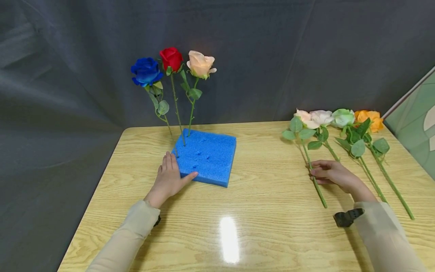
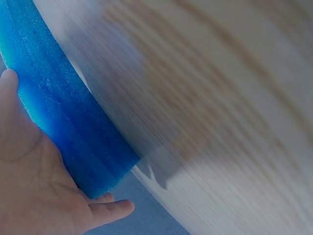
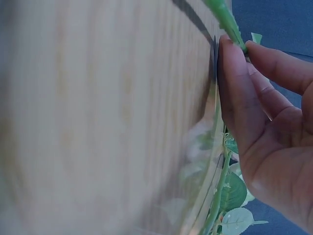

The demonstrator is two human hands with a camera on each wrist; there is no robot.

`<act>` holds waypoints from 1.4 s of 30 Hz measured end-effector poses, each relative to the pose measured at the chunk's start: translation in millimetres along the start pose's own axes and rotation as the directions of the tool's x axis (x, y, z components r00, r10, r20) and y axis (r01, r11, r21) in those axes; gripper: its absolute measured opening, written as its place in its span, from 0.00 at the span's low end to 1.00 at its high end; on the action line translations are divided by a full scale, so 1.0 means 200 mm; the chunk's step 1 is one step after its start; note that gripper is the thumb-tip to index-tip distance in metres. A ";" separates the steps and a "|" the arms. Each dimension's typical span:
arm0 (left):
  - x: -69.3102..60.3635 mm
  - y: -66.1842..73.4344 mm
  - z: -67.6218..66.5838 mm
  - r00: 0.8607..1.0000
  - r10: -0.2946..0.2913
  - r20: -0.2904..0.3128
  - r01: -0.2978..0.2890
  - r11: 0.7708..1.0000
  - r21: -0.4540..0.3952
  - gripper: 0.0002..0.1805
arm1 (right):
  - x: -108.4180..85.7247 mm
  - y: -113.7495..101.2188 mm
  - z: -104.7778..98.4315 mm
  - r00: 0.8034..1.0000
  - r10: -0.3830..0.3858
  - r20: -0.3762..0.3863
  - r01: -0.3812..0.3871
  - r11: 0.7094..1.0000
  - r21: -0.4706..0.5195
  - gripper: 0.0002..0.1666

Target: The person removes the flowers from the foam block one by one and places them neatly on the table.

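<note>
My left hand (image 1: 168,178) lies against the front left corner of a blue foam block (image 1: 214,158), fingers straight along its side and thumb on the front edge. In the left wrist view, the palm touches the block's side (image 2: 63,107). Upright in the foam stand a blue rose (image 1: 147,71), a red rose (image 1: 171,59) and a peach rose (image 1: 200,64). Over on the right, my right hand (image 1: 334,174) pinches the stem of a pale pink rose (image 1: 302,116) between thumb and fingers. The right wrist view shows the green stem (image 3: 226,22) at the fingertips.
To the right of the held flower lie a white rose (image 1: 321,118), a green-white rose (image 1: 343,118) and an orange rose (image 1: 370,119), stems toward me. A dark curtain (image 1: 251,60) hangs behind the wooden table (image 1: 265,219). A patterned panel (image 1: 416,121) stands at the right.
</note>
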State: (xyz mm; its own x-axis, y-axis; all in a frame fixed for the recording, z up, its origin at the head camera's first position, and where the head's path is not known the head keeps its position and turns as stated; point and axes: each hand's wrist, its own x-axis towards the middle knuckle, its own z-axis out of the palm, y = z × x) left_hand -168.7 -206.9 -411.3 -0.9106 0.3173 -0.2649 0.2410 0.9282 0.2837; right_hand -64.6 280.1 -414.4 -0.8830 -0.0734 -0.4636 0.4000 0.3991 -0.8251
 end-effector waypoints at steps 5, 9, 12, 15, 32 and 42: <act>0.00 0.00 0.00 1.000 -0.001 0.000 0.001 1.000 0.008 0.61 | 0.00 -0.01 0.00 1.000 0.002 0.007 -0.002 1.000 0.005 0.38; -0.01 0.00 0.00 1.000 0.001 -0.003 -0.001 1.000 0.012 0.61 | 0.01 -0.01 0.01 1.000 0.001 0.007 -0.001 1.000 -0.004 0.38; -0.01 0.00 0.00 1.000 0.005 -0.007 -0.005 1.000 0.011 0.61 | 0.01 -0.01 0.01 1.000 0.002 0.010 -0.002 1.000 -0.007 0.37; -0.01 0.00 0.00 1.000 0.008 -0.010 -0.008 1.000 0.007 0.61 | 0.01 -0.01 0.01 1.000 0.004 0.010 -0.004 1.000 -0.014 0.37; -0.01 0.00 0.00 1.000 0.002 -0.004 -0.002 1.000 0.004 0.61 | 0.03 -0.01 0.00 0.999 0.002 -0.033 -0.006 0.994 -0.110 0.36; -0.01 0.01 0.00 1.000 0.006 -0.008 -0.006 1.000 0.008 0.61 | 0.04 -0.02 0.02 0.999 0.002 -0.053 -0.013 0.981 -0.192 0.33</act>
State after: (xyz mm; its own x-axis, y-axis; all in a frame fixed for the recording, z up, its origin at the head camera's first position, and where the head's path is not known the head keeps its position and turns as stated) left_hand -167.3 -206.5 -410.2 -0.9117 0.3212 -0.2562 0.2487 0.9278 0.2782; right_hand -72.6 274.7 -415.9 -0.8939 -0.0236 -0.4476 0.3564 0.5680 -0.7418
